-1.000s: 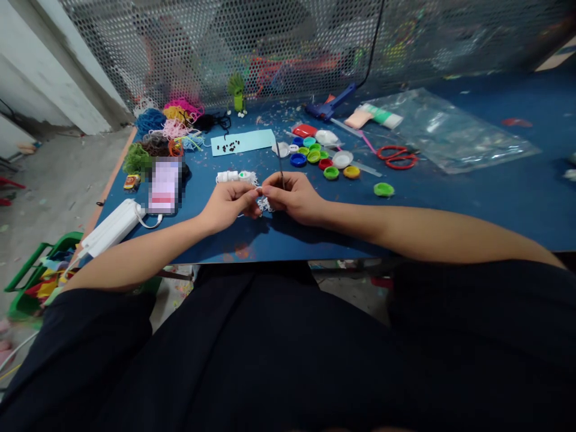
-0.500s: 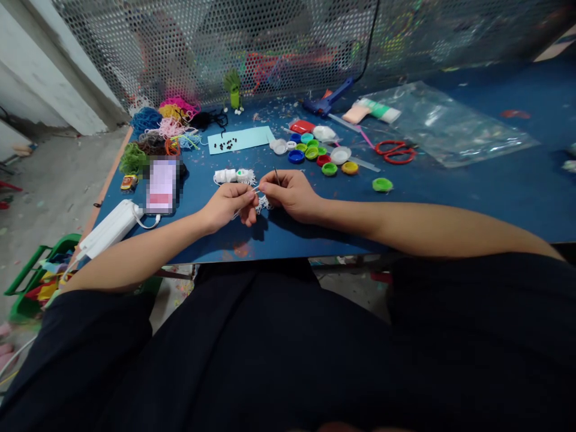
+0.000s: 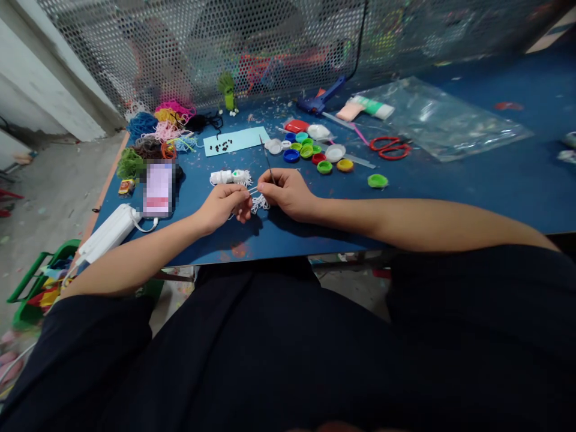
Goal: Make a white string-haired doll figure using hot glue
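My left hand (image 3: 228, 206) pinches white yarn (image 3: 252, 191) between thumb and forefinger. Just to its right, my right hand (image 3: 288, 193) grips the same yarn at its fingertips. A thin, dark, pointed tool (image 3: 267, 157) sticks up out of my right hand; its exact kind is too small to tell. Under and between the hands lies a loose bunch of white yarn (image 3: 260, 204) on the blue table. Beyond my left hand rests a white roll-shaped piece (image 3: 222, 177) with white strands and a green spot at its right end.
Paint-pot-like coloured cups (image 3: 306, 150), red-handled scissors (image 3: 389, 147), a blue glue gun (image 3: 321, 101) and a clear plastic bag (image 3: 450, 123) lie to the right. Leftward are coloured yarn heaps (image 3: 167, 129), a phone (image 3: 158, 189), a white power strip (image 3: 108, 233) and light-blue card (image 3: 236, 141).
My hands have drawn slightly apart, showing more yarn between them. The dark tool in my right hand now extends farther up and leans left. The whole view has shifted a little.
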`<action>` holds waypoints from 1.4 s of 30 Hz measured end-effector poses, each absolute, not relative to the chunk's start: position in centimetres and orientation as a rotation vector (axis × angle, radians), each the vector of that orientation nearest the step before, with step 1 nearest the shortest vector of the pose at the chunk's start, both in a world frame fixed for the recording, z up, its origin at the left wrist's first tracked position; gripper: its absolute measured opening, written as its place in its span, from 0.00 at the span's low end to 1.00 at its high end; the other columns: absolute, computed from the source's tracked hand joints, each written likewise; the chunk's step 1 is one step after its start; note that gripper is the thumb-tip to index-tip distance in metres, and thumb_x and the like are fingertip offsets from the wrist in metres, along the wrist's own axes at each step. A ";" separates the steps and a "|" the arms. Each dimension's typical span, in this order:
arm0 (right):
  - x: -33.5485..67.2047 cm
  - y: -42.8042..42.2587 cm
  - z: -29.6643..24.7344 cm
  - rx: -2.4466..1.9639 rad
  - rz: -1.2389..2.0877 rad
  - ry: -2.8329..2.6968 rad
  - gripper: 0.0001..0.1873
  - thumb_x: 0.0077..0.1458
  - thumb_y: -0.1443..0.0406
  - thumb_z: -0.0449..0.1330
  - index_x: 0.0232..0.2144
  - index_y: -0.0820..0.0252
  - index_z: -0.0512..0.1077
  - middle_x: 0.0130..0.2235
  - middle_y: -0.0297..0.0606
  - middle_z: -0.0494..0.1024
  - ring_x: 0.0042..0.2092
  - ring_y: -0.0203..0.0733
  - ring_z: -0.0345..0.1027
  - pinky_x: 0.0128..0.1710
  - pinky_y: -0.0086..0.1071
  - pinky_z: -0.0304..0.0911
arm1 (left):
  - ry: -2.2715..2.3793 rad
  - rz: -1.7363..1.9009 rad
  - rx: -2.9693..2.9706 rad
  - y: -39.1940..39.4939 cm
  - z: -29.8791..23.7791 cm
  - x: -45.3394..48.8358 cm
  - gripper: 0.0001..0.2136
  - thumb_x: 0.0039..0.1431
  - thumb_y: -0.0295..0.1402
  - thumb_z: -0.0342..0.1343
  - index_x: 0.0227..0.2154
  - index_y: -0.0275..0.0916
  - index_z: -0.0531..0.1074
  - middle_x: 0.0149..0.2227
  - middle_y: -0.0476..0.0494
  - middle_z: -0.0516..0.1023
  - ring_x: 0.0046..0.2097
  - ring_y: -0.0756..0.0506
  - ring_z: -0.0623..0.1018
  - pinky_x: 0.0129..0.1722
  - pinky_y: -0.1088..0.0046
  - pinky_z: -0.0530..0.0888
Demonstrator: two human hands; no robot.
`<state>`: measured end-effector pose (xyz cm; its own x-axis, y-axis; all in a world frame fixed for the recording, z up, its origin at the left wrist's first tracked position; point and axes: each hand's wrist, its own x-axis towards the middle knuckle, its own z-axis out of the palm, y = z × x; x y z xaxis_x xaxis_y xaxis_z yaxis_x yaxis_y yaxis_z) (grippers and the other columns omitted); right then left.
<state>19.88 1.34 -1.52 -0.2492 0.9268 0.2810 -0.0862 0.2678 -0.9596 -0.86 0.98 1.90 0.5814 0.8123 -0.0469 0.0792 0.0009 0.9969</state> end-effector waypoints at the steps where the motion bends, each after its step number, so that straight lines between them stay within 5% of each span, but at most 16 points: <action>1: 19.9 1.3 -1.5 -0.826 1.195 -1.482 0.19 0.55 0.53 0.70 0.28 0.62 0.72 0.24 0.29 0.65 0.27 0.30 0.54 0.27 0.28 0.50 | 0.811 0.679 1.477 1.0 1.9 -0.9 0.11 0.65 0.35 0.56 0.29 0.35 0.75 0.21 0.45 0.79 0.21 0.53 0.76 0.25 0.80 0.73; 8: 19.9 1.2 -1.3 -0.843 1.185 -1.481 0.19 0.54 0.53 0.71 0.28 0.62 0.73 0.24 0.30 0.66 0.28 0.31 0.54 0.28 0.28 0.50 | 0.819 0.648 1.439 1.2 1.6 -1.1 0.10 0.62 0.37 0.58 0.28 0.35 0.75 0.21 0.45 0.79 0.19 0.54 0.71 0.20 0.81 0.69; 22: 20.1 1.3 -1.8 -0.807 1.352 -1.431 0.19 0.53 0.54 0.73 0.29 0.60 0.72 0.20 0.26 0.64 0.23 0.28 0.51 0.23 0.28 0.47 | 0.753 0.595 1.203 1.6 1.7 -1.1 0.11 0.60 0.37 0.60 0.29 0.33 0.76 0.26 0.38 0.83 0.23 0.49 0.81 0.26 0.76 0.79; 34: 20.1 1.4 -1.9 -0.786 1.373 -1.442 0.17 0.55 0.55 0.72 0.30 0.61 0.72 0.21 0.28 0.67 0.23 0.29 0.55 0.23 0.27 0.50 | 0.707 0.502 1.175 2.1 1.4 -1.6 0.16 0.61 0.40 0.60 0.36 0.28 0.81 0.38 0.26 0.88 0.30 0.44 0.86 0.30 0.73 0.80; 42: 20.2 1.1 -1.6 -0.822 1.303 -1.506 0.19 0.56 0.53 0.71 0.29 0.61 0.73 0.24 0.31 0.71 0.23 0.29 0.54 0.24 0.28 0.49 | 0.728 0.525 1.314 1.6 1.1 -1.2 0.16 0.70 0.46 0.63 0.41 0.34 0.74 0.26 0.39 0.84 0.24 0.46 0.84 0.25 0.76 0.77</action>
